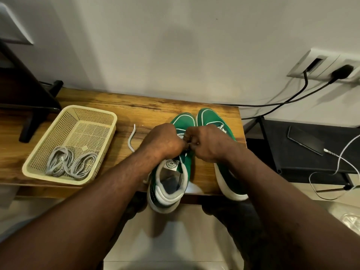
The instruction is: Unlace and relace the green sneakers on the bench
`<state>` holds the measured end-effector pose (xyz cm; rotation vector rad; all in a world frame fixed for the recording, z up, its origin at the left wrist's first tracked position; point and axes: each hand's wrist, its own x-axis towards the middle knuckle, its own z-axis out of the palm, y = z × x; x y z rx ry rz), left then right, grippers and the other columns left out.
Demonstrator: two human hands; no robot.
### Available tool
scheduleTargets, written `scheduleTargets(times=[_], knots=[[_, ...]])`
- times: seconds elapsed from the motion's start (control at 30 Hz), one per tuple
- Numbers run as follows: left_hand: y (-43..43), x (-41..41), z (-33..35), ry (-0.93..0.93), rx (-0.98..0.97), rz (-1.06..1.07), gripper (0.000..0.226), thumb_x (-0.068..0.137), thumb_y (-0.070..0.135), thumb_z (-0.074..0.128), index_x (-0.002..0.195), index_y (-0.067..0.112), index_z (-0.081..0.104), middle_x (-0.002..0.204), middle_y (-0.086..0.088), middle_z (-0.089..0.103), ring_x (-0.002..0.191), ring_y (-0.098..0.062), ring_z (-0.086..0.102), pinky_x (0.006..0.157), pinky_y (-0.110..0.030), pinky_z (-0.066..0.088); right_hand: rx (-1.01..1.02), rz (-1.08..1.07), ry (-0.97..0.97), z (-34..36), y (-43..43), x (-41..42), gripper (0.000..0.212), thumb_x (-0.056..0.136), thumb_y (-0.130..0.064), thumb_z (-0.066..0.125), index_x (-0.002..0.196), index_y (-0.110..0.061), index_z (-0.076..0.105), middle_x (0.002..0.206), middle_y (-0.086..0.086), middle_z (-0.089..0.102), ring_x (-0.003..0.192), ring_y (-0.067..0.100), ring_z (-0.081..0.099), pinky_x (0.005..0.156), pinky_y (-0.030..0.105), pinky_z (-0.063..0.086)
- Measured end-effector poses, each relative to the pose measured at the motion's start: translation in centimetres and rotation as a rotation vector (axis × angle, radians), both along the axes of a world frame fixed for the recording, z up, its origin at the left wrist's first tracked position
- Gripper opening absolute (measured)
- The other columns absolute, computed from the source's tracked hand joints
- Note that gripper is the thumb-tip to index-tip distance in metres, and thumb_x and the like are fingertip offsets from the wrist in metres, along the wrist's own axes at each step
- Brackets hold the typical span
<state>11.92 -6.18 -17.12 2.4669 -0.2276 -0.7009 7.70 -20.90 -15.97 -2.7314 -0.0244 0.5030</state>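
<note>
Pinching lace with left hand and right hand over green sneaker lying toe toward wall, heel overhanging bench.

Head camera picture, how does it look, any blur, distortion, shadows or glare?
Head view: wide-angle bending bows the bench edge and tilts the wall socket; the forearms loom oversized. Head view: the left hand and right hand pinching the lace on the green sneaker look fairly sharp, the corners soft. Head view: a faint shadow falls on the wall; no strong glare.
</note>
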Motion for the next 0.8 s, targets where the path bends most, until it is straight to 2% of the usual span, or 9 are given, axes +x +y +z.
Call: scheduleTargets(times=[0.07, 0.17, 0.33, 0.5, 0.57, 0.6, 0.67, 0.73, 0.8], knots=[[-0.1, 0.0, 0.0, -0.015, 0.03, -0.012, 0.029, 0.088, 0.039, 0.08, 0.087, 0.012, 0.07, 0.077, -0.003, 0.068, 0.064, -0.017, 0.062, 0.054, -0.029, 0.041, -0.007, 0.007, -0.034, 0.0, 0.1, 0.0, 0.009, 0.097, -0.017, 0.066, 0.103, -0.023, 0.07, 0.095, -0.002, 0.069, 0.088, 0.019, 0.065, 0.08, 0.037, 0.057], [-0.3, 0.1, 0.3, -0.011, 0.055, -0.036, 0.026, 0.087, 0.036, 0.079, 0.084, 0.012, 0.072, 0.075, -0.003, 0.069, 0.065, -0.017, 0.066, 0.054, -0.029, 0.045, -0.074, 0.033, -0.124, -0.5, 0.6, -0.3, 0.012, 0.093, -0.014, 0.065, 0.102, -0.018, 0.072, 0.091, 0.004, 0.071, 0.083, 0.024, 0.066, 0.077, 0.041, 0.06], [-0.1, 0.3, 0.8, -0.003, 0.053, -0.026, 0.026, 0.083, 0.037, 0.08, 0.085, 0.012, 0.074, 0.077, -0.004, 0.072, 0.067, -0.018, 0.067, 0.054, -0.029, 0.043, -0.011, -0.049, -0.179, -1.2, 0.8, -0.6, 0.015, 0.091, -0.015, 0.06, 0.102, -0.021, 0.068, 0.092, 0.002, 0.068, 0.081, 0.023, 0.062, 0.066, 0.033, 0.047], [-0.5, 0.3, 1.0, -0.164, 0.154, -0.045, 0.034, 0.093, 0.042, 0.072, 0.077, 0.013, 0.063, 0.073, -0.003, 0.061, 0.064, -0.017, 0.058, 0.05, -0.029, 0.036, 0.019, -0.123, -0.312, -1.4, 1.5, -0.7, 0.016, 0.092, -0.014, 0.056, 0.102, -0.019, 0.067, 0.094, 0.001, 0.065, 0.082, 0.024, 0.06, 0.066, 0.035, 0.045], [-0.5, 0.0, 1.0, -0.255, 0.219, -0.04, 0.033, 0.093, 0.041, 0.072, 0.084, 0.01, 0.066, 0.076, -0.002, 0.054, 0.065, -0.02, 0.054, 0.051, -0.031, 0.036, 0.022, -0.194, -0.416, -1.0, 1.7, -0.6, 0.013, 0.091, -0.012, 0.056, 0.097, -0.021, 0.065, 0.092, 0.0, 0.064, 0.08, 0.024, 0.059, 0.066, 0.037, 0.048], [-0.4, -0.1, 1.0, -0.287, 0.243, -0.035, 0.033, 0.091, 0.041, 0.074, 0.087, 0.01, 0.067, 0.079, -0.003, 0.052, 0.069, -0.022, 0.055, 0.053, -0.032, 0.038, 0.047, -0.254, -0.491, -0.5, 1.4, -0.4, 0.012, 0.091, -0.012, 0.057, 0.095, -0.021, 0.065, 0.092, -0.001, 0.065, 0.08, 0.024, 0.058, 0.066, 0.037, 0.047], [-0.1, -0.3, 0.8, -0.315, 0.265, -0.032, 0.034, 0.089, 0.044, 0.077, 0.081, 0.015, 0.062, 0.084, -0.003, 0.05, 0.076, -0.025, 0.057, 0.057, -0.033, 0.039, 0.162, -0.389, -0.66, 1.1, 0.4, -0.1, 0.01, 0.096, -0.013, 0.058, 0.093, -0.019, 0.066, 0.089, -0.002, 0.065, 0.079, 0.022, 0.058, 0.066, 0.036, 0.044], [0.1, -0.5, 0.6, -0.328, 0.247, -0.021, 0.039, 0.086, 0.044, 0.079, 0.074, 0.014, 0.058, 0.08, -0.002, 0.049, 0.074, -0.025, 0.058, 0.055, -0.031, 0.038, 0.317, -0.495, -0.779, 2.5, -0.7, -0.1, 0.009, 0.099, -0.015, 0.06, 0.093, -0.017, 0.067, 0.086, -0.004, 0.066, 0.079, 0.018, 0.06, 0.069, 0.038, 0.049], [0.0, -0.8, 0.6, -0.322, 0.205, 0.001, 0.037, 0.084, 0.044, 0.08, 0.074, 0.011, 0.065, 0.076, -0.001, 0.052, 0.068, -0.022, 0.057, 0.052, -0.029, 0.035, 0.42, -0.556, -0.827, 3.0, -1.1, -0.3, 0.008, 0.099, -0.021, 0.059, 0.093, -0.019, 0.065, 0.085, -0.006, 0.066, 0.08, 0.019, 0.064, 0.073, 0.046, 0.055]])
